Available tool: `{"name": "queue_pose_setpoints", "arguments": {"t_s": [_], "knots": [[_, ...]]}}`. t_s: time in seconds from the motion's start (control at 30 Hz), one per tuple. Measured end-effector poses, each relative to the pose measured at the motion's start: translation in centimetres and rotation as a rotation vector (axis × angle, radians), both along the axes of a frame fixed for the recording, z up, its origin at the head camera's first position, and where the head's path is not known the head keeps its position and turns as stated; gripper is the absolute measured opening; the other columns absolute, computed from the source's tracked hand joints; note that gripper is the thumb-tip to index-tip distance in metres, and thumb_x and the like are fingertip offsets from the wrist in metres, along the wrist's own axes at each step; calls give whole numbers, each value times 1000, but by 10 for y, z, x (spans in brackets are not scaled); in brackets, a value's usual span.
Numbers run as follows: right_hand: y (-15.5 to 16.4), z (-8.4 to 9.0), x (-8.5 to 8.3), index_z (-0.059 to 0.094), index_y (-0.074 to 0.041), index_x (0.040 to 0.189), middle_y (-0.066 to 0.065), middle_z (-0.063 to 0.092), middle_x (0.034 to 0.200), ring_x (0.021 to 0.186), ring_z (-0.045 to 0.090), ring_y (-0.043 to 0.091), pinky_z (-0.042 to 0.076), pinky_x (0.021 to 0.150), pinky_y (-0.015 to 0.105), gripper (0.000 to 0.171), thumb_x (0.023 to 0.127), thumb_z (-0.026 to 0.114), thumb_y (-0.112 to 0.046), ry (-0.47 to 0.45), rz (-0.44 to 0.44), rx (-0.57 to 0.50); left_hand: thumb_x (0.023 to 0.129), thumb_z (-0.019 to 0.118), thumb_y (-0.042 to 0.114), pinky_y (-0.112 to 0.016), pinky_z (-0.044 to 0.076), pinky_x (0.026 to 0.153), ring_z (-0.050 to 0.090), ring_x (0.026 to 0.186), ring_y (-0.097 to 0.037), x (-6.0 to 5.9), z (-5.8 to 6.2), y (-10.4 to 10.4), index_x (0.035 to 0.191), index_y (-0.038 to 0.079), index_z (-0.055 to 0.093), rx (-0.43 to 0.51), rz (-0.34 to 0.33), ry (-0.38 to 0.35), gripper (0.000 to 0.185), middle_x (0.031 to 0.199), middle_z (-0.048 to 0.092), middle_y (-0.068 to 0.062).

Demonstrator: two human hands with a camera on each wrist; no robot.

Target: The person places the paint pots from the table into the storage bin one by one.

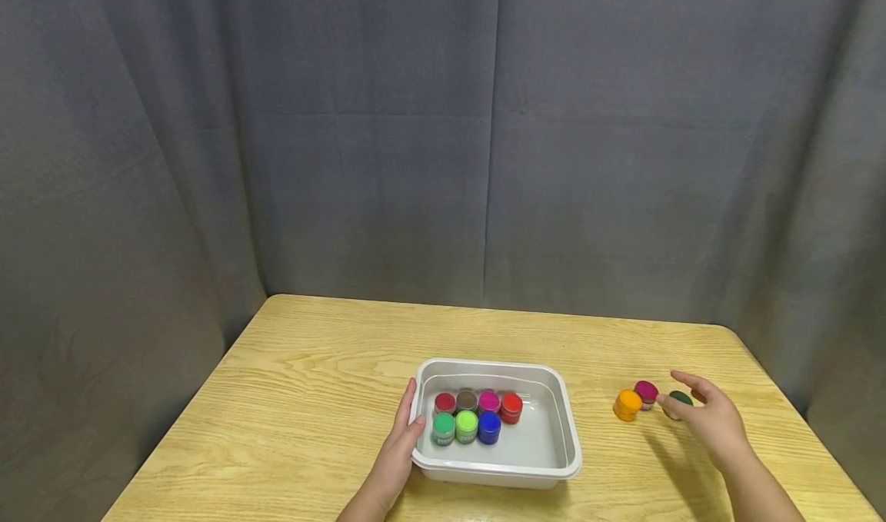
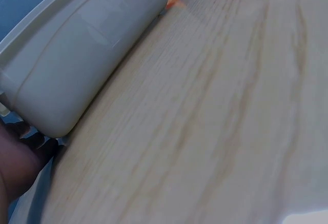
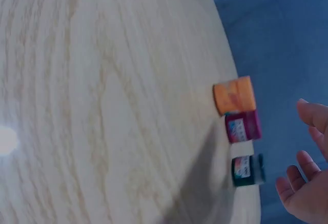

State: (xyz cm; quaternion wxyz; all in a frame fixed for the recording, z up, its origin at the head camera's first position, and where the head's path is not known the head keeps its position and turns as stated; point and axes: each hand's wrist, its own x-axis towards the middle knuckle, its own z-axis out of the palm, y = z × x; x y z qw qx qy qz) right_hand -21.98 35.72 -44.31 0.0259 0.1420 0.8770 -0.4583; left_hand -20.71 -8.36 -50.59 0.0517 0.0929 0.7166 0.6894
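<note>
A white plastic tub sits on the wooden table and holds several small paint jars with coloured lids. My left hand rests with straight fingers against the tub's left wall. To the right stand three loose jars: orange, magenta and dark green. My right hand hovers with spread fingers around the dark green jar, thumb near its front; no grip shows.
The light wooden table ends close behind the loose jars and at the right edge. A grey curtain hangs behind and on both sides.
</note>
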Motion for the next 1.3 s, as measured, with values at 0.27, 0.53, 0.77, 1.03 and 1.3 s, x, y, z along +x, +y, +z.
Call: {"name": "queue_pose_setpoints", "arguments": {"t_s": [0.27,0.53,0.77,1.03,1.3], "knots": [[13,-15,-5,19,-1,154,31,4,160,145,10,54,23,115,67,81,95,60,-40,-33,-34,-37,105,35,22,-72,-2,114,-2,151,-44,0,1,0,159,23,9,-3,-2,0,61,166,2,-14],[21,-29,-8,17,1,154,33,10,159,144,17,54,28,115,63,83,96,59,-41,-39,-45,-35,105,35,20,-71,-1,114,-1,150,-45,0,0,-1,159,21,8,-7,-8,8,61,166,2,-16],[25,-39,-9,15,3,154,34,14,157,142,21,53,29,115,61,84,96,59,-40,-29,-66,-69,105,35,21,-70,-1,116,0,151,-43,0,-1,-1,159,22,9,-5,-7,8,60,166,3,-15],[28,-48,-13,12,3,154,36,16,155,140,26,53,31,113,62,87,96,57,-44,-46,-89,-56,105,34,21,-69,-2,116,-2,151,-43,-1,0,-1,159,22,9,0,-6,2,60,166,2,-15],[28,-49,-14,16,5,153,36,18,154,138,28,53,32,113,62,88,96,55,-48,-55,-106,-49,105,34,24,-69,-2,117,-1,151,-43,0,1,-1,159,21,9,-13,-6,11,60,166,3,-14]]}}
